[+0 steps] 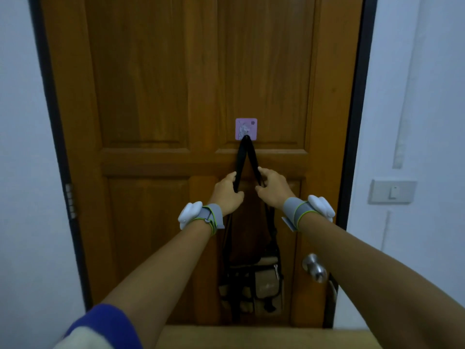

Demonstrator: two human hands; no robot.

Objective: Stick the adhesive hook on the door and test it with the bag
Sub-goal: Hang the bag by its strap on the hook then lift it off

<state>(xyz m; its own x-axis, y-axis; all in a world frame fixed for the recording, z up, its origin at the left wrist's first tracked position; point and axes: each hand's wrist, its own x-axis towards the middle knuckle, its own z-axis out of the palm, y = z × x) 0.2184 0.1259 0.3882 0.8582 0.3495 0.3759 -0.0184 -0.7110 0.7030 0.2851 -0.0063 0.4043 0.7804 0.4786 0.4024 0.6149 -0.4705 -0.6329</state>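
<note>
Past my blue-and-white sleeve (pixel 100 328), both hands' fingers (pixel 235 176) clamp the black fabric strap (pixel 241 157) hung on the pink square adhesive hook (pixel 246 128) at twelve o'clock; testing now, I'd release gently next.

A pink square adhesive hook (pixel 246 129) sits stuck on the brown wooden door (pixel 151 96), and the black strap (pixel 242 157) of a bag (pixel 254 280) loops over it. The left hand (pixel 227 193) grips the strap's left run and the right hand (pixel 273 188) its right run, just below the hook. The beige and black bag hangs low against the door, left of the metal knob (pixel 314 267)
</note>
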